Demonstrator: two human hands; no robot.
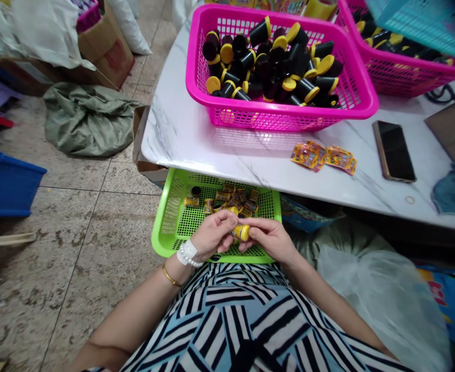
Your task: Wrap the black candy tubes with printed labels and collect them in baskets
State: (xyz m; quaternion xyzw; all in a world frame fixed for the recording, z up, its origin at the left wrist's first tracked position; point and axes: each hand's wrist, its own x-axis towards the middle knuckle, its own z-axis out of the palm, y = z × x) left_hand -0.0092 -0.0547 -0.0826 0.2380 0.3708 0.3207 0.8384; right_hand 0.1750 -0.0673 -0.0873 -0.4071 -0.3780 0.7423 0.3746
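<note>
Above the green basket (161, 227) on my lap, both my hands meet around a small canister with a yellow cap (243, 232). My left hand (216, 231) grips its left end with closed fingers. From the other side, the fingers of my right hand (268, 236) pinch the capped end. Most of the canister's body is hidden by my fingers. Another yellow cap (233, 210) shows just behind my left fingertips. Inside the green basket lie several labelled canisters (191, 201), most of them heaped at the far right, and one dark round piece (195, 191).
A pink basket (285, 121) full of black canisters with yellow caps stands on the marbled table (219, 150). Shiny printed packets (323, 156) and a phone (394, 151) lie nearer the table's edge. A second pink basket (409, 77) is at the right. Plastic bags (378, 289) lie below.
</note>
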